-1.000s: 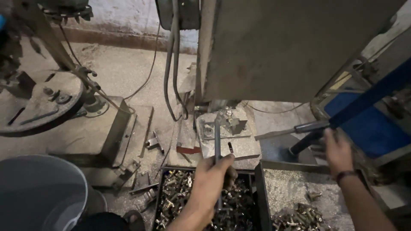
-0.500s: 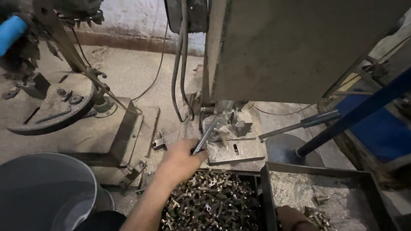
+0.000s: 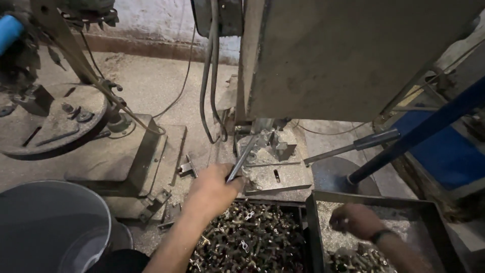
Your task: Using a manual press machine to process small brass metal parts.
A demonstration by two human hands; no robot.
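My left hand (image 3: 211, 192) grips a thin metal rod (image 3: 243, 158) whose far end reaches up to the fixture (image 3: 275, 146) on the machine's small work table (image 3: 288, 177). My right hand (image 3: 356, 220) is low at the right, fingers curled over the metal tray (image 3: 429, 217) that holds shavings and small parts; whether it holds a part I cannot tell. Just under my left hand sits a dark bin (image 3: 247, 237) full of small metal pieces.
A big grey machine housing (image 3: 348, 55) hangs over the work table. A lever with a dark handle (image 3: 376, 139) and a blue bar (image 3: 429, 126) stick out at the right. A grey bucket (image 3: 45, 227) stands at the lower left, another machine base (image 3: 55, 121) behind it.
My right hand has left the lever and dropped down into the right tray. My left hand moved left and tilted the rod toward the fixture.
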